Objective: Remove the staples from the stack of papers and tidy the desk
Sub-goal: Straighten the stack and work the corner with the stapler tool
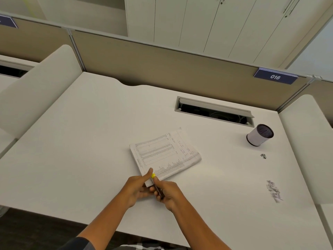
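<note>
White desk (81,141) spreads wide to the left of the hands, with a pale side panel (41,83) rising at its far left edge. Both forearms reach in from the near edge and meet at the near corner of the papers (164,154). The left hand (137,187) pinches that corner, thumb lying on the top sheet and fingers curled beneath. Pressed close against it, the right hand (168,193) is closed around a dark tool (156,186) with a yellow tip, and that tip touches the papers right beside the left thumb. Whether a staple sits under the tip is too small to tell. The papers lie flat and skewed, just beyond the hands, printed with rows of fine text. Farther back, beyond and to the right of the hands, a cable slot (214,111) is sunk into the desk with its flap raised. Well right of the hands stands a white cup (259,135) with a dark inside. Nearer than the cup lie a few loose staples (263,156), and nearer still, a larger heap of staples (274,191), blurred. A blue plate (275,76) reading 016 hangs on the divider behind.
</note>
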Demonstrator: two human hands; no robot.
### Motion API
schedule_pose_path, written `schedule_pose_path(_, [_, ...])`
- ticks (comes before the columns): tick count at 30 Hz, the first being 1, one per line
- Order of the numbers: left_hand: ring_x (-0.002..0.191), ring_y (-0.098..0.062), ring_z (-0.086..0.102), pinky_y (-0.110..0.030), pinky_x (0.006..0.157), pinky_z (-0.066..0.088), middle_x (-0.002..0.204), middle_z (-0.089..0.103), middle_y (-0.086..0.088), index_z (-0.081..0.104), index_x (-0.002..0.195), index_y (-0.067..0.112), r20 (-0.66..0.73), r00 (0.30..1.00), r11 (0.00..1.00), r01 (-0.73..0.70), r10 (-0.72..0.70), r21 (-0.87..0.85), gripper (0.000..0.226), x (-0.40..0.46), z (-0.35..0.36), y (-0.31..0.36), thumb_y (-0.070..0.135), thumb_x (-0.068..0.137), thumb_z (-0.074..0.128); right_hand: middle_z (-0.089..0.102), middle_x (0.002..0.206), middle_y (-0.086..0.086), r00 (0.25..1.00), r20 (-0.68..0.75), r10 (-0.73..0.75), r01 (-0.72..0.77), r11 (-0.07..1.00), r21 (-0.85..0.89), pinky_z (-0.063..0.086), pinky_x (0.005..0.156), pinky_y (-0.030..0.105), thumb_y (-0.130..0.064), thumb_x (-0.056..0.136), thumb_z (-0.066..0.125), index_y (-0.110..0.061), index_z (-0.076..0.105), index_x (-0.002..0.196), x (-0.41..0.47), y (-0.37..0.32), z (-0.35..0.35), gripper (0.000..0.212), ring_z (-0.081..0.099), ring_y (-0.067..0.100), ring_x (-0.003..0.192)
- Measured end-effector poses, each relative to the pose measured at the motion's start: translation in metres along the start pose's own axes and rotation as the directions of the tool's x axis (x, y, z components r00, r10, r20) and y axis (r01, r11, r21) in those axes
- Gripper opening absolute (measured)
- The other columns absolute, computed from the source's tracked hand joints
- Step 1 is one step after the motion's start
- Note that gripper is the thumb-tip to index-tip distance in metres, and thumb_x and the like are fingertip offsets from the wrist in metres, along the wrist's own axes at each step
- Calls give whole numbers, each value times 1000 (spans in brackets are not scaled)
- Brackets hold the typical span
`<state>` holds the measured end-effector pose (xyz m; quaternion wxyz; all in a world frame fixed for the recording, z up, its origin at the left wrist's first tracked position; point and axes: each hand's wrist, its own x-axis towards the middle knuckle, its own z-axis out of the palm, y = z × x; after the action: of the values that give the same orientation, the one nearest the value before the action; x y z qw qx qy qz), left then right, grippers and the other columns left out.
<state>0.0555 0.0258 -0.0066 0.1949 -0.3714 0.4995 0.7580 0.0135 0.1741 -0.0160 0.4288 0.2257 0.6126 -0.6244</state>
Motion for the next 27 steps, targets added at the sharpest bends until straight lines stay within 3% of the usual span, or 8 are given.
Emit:
schedule_pose_path(2, [81,-37,70,-52,86,62,103,75,-30,81,104,10,-29,1000,999,1,-2,-44,45,3,4,-1,44,75,87,74,76,10,1000,-2,-5,5,1000,-3,47,55,25,-38,90,81,-3,79,94,1,0,1,36,61,15,59])
schedule_pose_path(5, [68,-31,61,-49,77,64,91,74,-28,79,105,3,-98,995,992,-6,-6,-124,45,8,8,-2,32,73,90,75,76,11,1000,-12,-15,15,1000,-3,48,55,25,-36,91,79,-3,79,94,1,-2,1,33,61,15,59])
schedule_pose_path(11, [58,-30,58,-44,62,61,90,77,-28,75,96,-4,-269,962,973,-30,-35,-231,25,9,21,-1,10,78,85,72,70,14,998,-56,-2,3,1000,15,47,50,24,-29,89,83,1,78,88,5,-3,5,31,62,16,53])
schedule_pose_path(15, [57,-30,58,-37,50,56,70,75,-22,73,93,-7,-288,956,971,-14,-56,-238,22,12,24,2,5,78,84,72,68,15,998,-65,1,1,999,33,46,49,24,-27,87,85,0,78,83,6,-3,5,29,62,17,52])
schedule_pose_path(27, [62,-32,62,-42,58,62,86,78,-26,75,100,-5,-252,966,970,-10,-54,-244,32,18,22,-7,13,77,87,72,69,16,997,-75,8,-6,1000,25,48,50,25,-26,88,84,4,79,88,8,-2,2,30,63,18,54])
